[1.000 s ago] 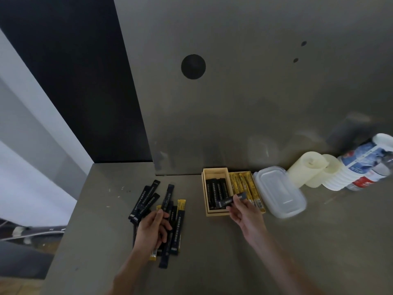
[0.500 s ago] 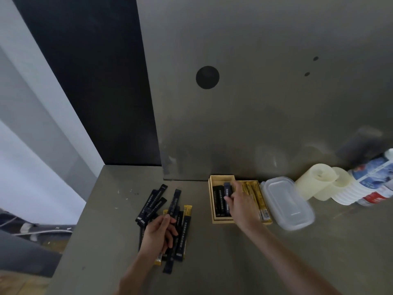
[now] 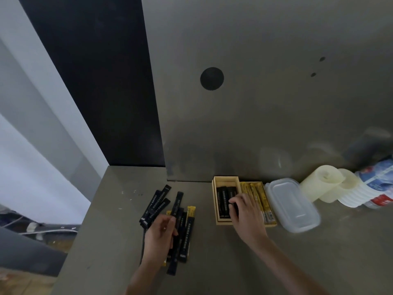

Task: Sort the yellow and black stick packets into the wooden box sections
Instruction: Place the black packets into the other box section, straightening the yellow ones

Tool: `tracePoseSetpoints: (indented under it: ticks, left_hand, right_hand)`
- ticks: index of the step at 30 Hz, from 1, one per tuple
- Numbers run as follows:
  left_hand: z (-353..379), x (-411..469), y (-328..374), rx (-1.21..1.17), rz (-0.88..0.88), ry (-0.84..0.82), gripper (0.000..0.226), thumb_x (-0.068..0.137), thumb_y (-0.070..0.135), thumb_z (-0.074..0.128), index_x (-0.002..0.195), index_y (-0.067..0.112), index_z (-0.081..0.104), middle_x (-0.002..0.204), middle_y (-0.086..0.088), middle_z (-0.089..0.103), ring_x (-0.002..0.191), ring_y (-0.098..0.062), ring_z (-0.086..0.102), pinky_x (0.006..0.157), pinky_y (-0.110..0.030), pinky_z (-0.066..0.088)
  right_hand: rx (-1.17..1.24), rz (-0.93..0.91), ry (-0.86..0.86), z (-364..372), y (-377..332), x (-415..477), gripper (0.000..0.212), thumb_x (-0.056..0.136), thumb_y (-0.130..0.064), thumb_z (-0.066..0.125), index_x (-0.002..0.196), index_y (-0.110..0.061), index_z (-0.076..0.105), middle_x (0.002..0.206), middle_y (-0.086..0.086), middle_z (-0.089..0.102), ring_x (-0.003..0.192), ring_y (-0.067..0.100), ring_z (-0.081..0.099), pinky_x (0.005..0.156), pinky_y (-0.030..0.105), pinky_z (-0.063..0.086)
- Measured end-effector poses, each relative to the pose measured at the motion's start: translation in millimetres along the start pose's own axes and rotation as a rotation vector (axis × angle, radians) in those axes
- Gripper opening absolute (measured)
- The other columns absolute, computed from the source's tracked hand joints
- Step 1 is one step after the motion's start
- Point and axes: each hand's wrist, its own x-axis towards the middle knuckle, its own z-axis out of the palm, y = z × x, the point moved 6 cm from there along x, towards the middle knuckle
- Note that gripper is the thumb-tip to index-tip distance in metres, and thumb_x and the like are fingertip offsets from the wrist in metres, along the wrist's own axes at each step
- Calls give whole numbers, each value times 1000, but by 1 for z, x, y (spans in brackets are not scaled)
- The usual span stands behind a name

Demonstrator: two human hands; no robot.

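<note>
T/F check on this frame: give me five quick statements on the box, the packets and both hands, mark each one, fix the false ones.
1. The black packets in the wooden box lie in its left section. True.
2. The right hand is over the loose pile. False: it is at the box, on the boxed black packets.
3. Only black packets remain in the loose pile. False: at least one yellow packet shows among them.
4. The left hand rests on the loose pile. True.
5. The clear plastic container sits left of the box. False: it sits right of it, beside the yellow section.
</note>
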Motion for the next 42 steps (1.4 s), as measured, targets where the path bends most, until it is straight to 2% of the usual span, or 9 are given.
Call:
tracePoseSetpoints:
  ticks: [2, 6, 14, 17, 24, 27, 31, 37, 42]
  left_hand:
    - [-13, -3, 6, 228, 88, 107, 2, 95, 27, 64, 96, 28, 62, 81, 7, 69, 64, -7, 64, 56, -15, 47]
    - [-13, 3, -2, 541, 108, 49, 21, 95, 36, 62, 113, 27, 56, 111, 11, 49, 87, -8, 60, 68, -24, 50]
    - [-6, 12, 5, 692, 64, 30, 36, 92, 63, 49, 111, 32, 50, 104, 11, 53, 85, -9, 59, 64, -25, 45]
    - [-3, 20, 8, 748, 66, 56, 34, 93, 59, 51, 110, 29, 52, 102, 9, 56, 83, -10, 58, 63, -25, 45]
    - [-14, 27, 5, 520, 75, 109, 19, 97, 37, 60, 85, 22, 59, 79, 6, 63, 68, -12, 60, 61, -35, 54]
    - [-15, 18, 17, 272, 51, 119, 18, 98, 30, 60, 82, 21, 64, 70, 5, 66, 62, -8, 60, 55, -23, 48]
    - [3, -5, 44, 94, 182, -59, 15, 96, 23, 63, 82, 22, 68, 63, 7, 67, 49, -6, 55, 47, -21, 44]
    - [11, -25, 63, 311, 726, 16, 20, 80, 9, 76, 99, 15, 79, 98, 9, 71, 88, 4, 67, 76, -9, 53]
    - [9, -18, 45, 295, 496, -3, 27, 88, 11, 72, 111, 24, 71, 99, 22, 67, 87, 4, 65, 72, -7, 51]
  right_hand:
    - [1, -16, -7, 5, 2, -12, 8, 98, -26, 57, 105, -24, 59, 110, -6, 54, 99, 8, 53, 86, 26, 51]
    - [18, 9, 20, 12, 4, -23, 10, 98, -22, 54, 106, -23, 59, 113, -5, 53, 103, 8, 53, 90, 25, 48]
    - [25, 9, 58, 7, -4, -22, 13, 94, -14, 61, 104, -22, 59, 107, -3, 59, 97, 12, 57, 85, 31, 53]
    - [33, 17, 50, 6, -6, -22, 18, 92, -12, 64, 106, -22, 59, 107, -3, 60, 98, 11, 58, 86, 34, 55]
    - [237, 27, 20, 0, -14, -23, 35, 86, -5, 64, 112, -27, 58, 117, -12, 55, 114, 6, 50, 99, 30, 47]
    - [339, -3, 19, -8, -31, -20, 19, 96, -38, 57, 112, -29, 60, 112, -17, 57, 107, -1, 51, 93, 20, 44]
    - [729, 157, -334, -5, -61, -21, 58, 87, -73, 48, 120, -28, 61, 102, -15, 69, 98, -3, 64, 86, 20, 52]
    - [1296, 632, -500, 8, -72, -22, 41, 93, -39, 66, 113, -3, 65, 80, 2, 69, 71, 16, 62, 65, 28, 48]
    - [1373, 705, -428, 5, -54, -17, 36, 87, -30, 66, 112, -4, 70, 78, 3, 66, 69, 15, 60, 64, 29, 48]
